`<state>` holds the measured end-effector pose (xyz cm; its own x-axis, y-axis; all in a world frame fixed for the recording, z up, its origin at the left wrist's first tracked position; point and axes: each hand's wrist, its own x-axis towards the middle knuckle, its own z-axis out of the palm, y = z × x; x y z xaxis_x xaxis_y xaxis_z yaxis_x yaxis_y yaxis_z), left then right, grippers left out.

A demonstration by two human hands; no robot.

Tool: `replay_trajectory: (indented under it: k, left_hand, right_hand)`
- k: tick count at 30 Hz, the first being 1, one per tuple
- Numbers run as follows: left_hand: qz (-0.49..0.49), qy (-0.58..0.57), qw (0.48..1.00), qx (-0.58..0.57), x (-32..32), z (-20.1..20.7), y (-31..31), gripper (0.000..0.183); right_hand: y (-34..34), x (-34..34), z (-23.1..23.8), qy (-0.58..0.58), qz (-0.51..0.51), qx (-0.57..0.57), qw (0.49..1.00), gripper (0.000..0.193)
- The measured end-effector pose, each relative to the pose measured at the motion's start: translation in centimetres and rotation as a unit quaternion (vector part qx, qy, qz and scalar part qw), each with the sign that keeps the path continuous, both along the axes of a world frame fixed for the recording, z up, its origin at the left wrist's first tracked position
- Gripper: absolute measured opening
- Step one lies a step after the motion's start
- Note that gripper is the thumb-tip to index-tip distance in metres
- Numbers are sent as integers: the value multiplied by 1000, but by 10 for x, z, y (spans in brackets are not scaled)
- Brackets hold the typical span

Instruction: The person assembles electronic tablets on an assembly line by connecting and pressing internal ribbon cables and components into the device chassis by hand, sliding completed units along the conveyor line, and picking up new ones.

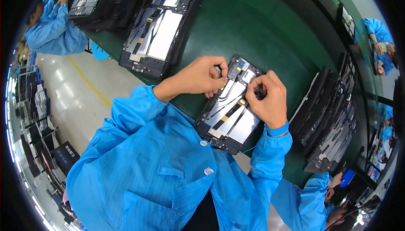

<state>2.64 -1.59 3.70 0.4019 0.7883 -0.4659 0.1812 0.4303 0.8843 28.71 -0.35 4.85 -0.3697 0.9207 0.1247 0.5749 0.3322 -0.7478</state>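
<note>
An opened tablet [230,112] lies at a slant on the green bench in front of me, its silver battery plates, dark cables and circuit parts bare. My left hand [201,77] is at its upper left edge, thumb and forefinger pinched together beside the circuit parts. Whatever sits between those fingertips is too small to make out. Over the tablet's right edge, my right hand [270,98] is also closed in a pinch, and its fingertips hide what they hold, if anything. A blue band circles the right wrist, with a thin cord hanging near the tablet's lower corner.
Another opened tablet [158,32] rests on a stack at the far left of the green bench [236,15]. More stacked tablets [333,121] stand at the right. A co-worker's blue sleeve [308,201] reaches in at lower right; another person [57,28] sits at upper left.
</note>
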Motion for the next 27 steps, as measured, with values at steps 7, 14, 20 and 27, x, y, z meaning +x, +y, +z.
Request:
replay_trajectory:
  k: [7,14,20,27]
  left_hand:
    - [155,73,942,289,29,-24,-41,11]
    - [116,188,811,542,36,-35,-51,25]
    - [126,222,791,556,31,-35,-52,30]
    - [113,231,803,538,32,-33,-54,23]
  right_hand:
    - [-4,9,4,-22,24,-9,999,13]
    - [-7,12,1,-37,36,-1,999,14]
    - [-5,9,-1,-25,44,7,999,15]
    - [-7,13,-3,-18,47,-2,999,14]
